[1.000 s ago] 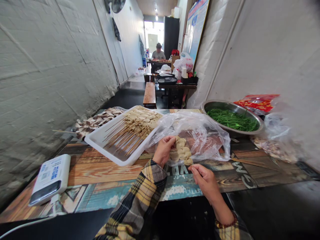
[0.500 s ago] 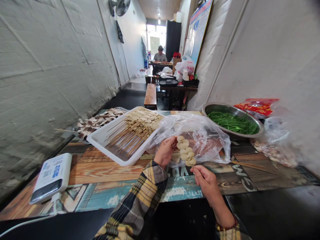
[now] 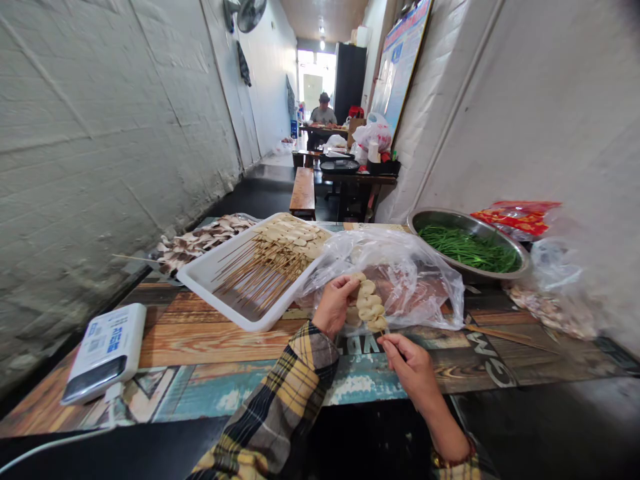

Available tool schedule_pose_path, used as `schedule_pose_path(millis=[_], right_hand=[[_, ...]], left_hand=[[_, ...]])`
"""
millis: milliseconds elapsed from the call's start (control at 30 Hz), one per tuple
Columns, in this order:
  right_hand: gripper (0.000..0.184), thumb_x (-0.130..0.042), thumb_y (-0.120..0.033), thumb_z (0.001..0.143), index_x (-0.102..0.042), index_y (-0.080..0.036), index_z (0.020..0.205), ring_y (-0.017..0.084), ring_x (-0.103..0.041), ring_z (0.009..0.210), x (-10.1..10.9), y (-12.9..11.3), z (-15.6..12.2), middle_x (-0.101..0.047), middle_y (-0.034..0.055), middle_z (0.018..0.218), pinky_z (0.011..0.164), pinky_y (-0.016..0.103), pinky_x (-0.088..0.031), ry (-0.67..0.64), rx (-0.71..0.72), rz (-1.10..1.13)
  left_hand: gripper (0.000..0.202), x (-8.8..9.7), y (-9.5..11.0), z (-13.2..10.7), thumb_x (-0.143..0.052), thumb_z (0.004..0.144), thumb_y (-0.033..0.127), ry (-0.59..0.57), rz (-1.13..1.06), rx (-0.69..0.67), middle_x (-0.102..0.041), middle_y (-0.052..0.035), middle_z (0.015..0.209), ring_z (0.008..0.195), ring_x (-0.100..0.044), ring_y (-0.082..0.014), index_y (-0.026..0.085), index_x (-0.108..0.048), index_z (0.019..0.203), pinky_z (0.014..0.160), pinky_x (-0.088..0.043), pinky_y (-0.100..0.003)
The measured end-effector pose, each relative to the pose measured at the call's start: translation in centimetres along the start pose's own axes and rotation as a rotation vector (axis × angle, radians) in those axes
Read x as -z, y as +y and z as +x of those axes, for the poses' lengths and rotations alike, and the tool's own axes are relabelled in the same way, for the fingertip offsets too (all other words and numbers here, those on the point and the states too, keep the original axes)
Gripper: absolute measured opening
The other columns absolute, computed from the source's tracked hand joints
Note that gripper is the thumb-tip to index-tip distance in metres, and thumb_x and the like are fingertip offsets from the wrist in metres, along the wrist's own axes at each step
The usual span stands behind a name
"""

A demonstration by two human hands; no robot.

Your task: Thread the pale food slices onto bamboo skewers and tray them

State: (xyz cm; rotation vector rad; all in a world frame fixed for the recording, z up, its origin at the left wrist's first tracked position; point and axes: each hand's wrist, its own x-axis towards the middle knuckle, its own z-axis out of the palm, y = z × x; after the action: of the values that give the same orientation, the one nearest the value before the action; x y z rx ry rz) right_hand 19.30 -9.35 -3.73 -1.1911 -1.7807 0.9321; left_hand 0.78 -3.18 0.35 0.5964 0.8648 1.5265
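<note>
Between my hands is a skewer of pale, round, thin slices (image 3: 371,307), tilted over the table; I cannot tell what food the slices are. My right hand (image 3: 407,363) pinches the bare stick at its lower end, just below the slices. My left hand (image 3: 334,305) is closed, thumb and fingertips pinching the slice at the skewer's upper end. To the left of that hand stands a white tray (image 3: 256,325) with many finished-looking skewers of the same slices, sticks pointing toward me. Behind the held skewer lies a clear plastic bag (image 3: 430,287) with pinkish contents.
A steel bowl of green stalks (image 3: 470,250) is at the back right, beside bagged food (image 3: 555,307). Loose sticks (image 3: 510,337) lie at right. Brown-and-white pieces (image 3: 200,243) lie behind the tray. A white device (image 3: 105,353) with a cable stands left. A person (image 3: 324,113) sits far back.
My left fingers have closed further over the slice at the skewer's top. The skewer has shifted slightly, still in my right hand. The whole view has moved a little.
</note>
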Motion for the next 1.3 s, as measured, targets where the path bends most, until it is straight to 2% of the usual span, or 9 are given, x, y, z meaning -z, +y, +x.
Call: schedule_pose_path(millis=[267, 467, 667, 933, 1000, 1167, 1300], right_hand=[[0.035, -0.047, -0.042, 0.092, -0.069, -0.017, 0.084, 0.013, -0.051, 0.047, 0.23, -0.34, -0.01, -0.050, -0.0036, 0.049, 0.051, 0.023, -0.041, -0.001, 0.025, -0.028], [0.034, -0.045, -0.041, 0.093, -0.067, -0.017, 0.081, 0.013, -0.051, 0.048, 0.23, -0.44, -0.06, -0.050, -0.0039, 0.049, 0.053, 0.023, -0.040, -0.019, 0.042, -0.063], [0.034, -0.045, -0.039, 0.093, -0.067, -0.018, 0.080, 0.013, -0.052, 0.048, 0.08, -0.39, -0.10, -0.050, -0.0036, 0.049, 0.053, 0.023, -0.039, -0.003, 0.033, -0.107], [0.034, -0.046, -0.042, 0.093, -0.067, -0.018, 0.080, 0.014, -0.051, 0.048, -0.07, 0.10, 0.01, -0.051, -0.0032, 0.050, 0.052, 0.023, -0.039, 0.000, 0.005, -0.053], [0.034, -0.046, -0.042, 0.093, -0.067, -0.017, 0.082, 0.013, -0.050, 0.048, -0.01, 0.24, 0.05, -0.050, -0.0036, 0.050, 0.053, 0.023, -0.038, -0.002, -0.014, -0.007], [0.034, -0.048, -0.043, 0.093, -0.066, -0.016, 0.084, 0.012, -0.046, 0.048, 0.12, 0.48, 0.13, -0.047, -0.0050, 0.049, 0.053, 0.023, -0.037, 0.013, -0.050, 0.106], [0.034, -0.048, -0.044, 0.093, -0.066, -0.016, 0.085, 0.012, -0.045, 0.048, 0.01, 0.38, 0.23, -0.047, -0.0050, 0.050, 0.052, 0.023, -0.036, 0.024, -0.076, 0.149]], left_hand=[[0.038, -0.06, -0.06, 0.08, -0.082, 0.057, 0.044, -0.012, -0.047, 0.029, -0.067, -0.0041, 0.072, 0.061, -0.058, -0.0125, 0.014, -0.069, 0.076, 0.057, -0.043, -0.024], [0.038, -0.25, 0.21, -0.22, -0.085, 0.052, 0.042, 0.050, 0.039, -0.002, -0.063, 0.0000, 0.061, 0.051, -0.052, -0.0085, 0.013, -0.068, 0.069, 0.051, -0.038, -0.021], [0.033, -0.46, 0.05, -0.24, -0.083, 0.054, 0.040, 0.083, 0.115, -0.047, -0.061, 0.0007, 0.056, 0.048, -0.050, -0.0085, 0.013, -0.067, 0.064, 0.051, -0.036, -0.022], [0.031, -0.46, 0.02, -0.32, -0.083, 0.055, 0.039, 0.054, 0.136, -0.064, -0.060, 0.0008, 0.056, 0.049, -0.048, -0.0079, 0.013, -0.068, 0.063, 0.052, -0.036, -0.022], [0.034, -0.38, 0.03, -0.30, -0.082, 0.058, 0.043, 0.018, 0.095, -0.035, -0.063, -0.0008, 0.061, 0.052, -0.052, -0.0091, 0.013, -0.069, 0.070, 0.053, -0.039, -0.022], [0.041, -0.35, 0.18, -0.49, -0.071, 0.071, 0.051, -0.161, -0.049, 0.067, -0.070, -0.0079, 0.084, 0.068, -0.062, -0.0146, 0.015, -0.070, 0.090, 0.063, -0.048, -0.026], [0.039, -0.52, 0.09, -0.69, -0.076, 0.070, 0.044, -0.250, -0.023, 0.115, -0.071, -0.0084, 0.088, 0.071, -0.063, -0.0141, 0.015, -0.070, 0.094, 0.065, -0.048, -0.024]])
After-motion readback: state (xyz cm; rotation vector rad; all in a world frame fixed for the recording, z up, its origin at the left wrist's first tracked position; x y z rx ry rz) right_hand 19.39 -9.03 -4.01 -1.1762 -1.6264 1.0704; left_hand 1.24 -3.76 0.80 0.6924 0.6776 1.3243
